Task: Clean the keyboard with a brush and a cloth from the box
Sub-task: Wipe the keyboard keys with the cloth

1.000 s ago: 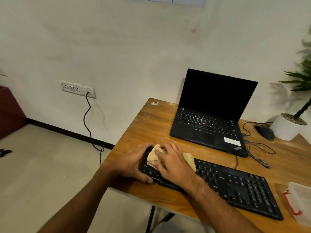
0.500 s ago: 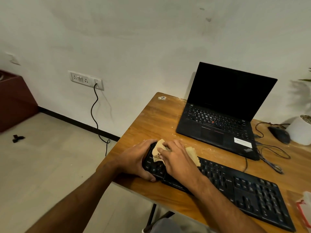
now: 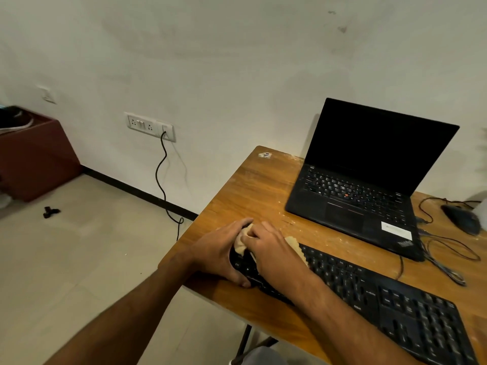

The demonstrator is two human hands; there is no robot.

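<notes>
Hands first: you have two on one black keyboard (image 3: 369, 293), which lies on the wooden table (image 3: 253, 191); your left hand (image 3: 216, 252) curls around its left end, thumb at the near edge; your right hand (image 3: 274, 252) presses one beige cloth (image 3: 241, 242) onto the keys, fingers bent over it. One open laptop (image 3: 363, 185) and one mouse (image 3: 461, 218) sit behind; a cable (image 3: 160, 177) hangs from the wall socket (image 3: 150, 126).
</notes>
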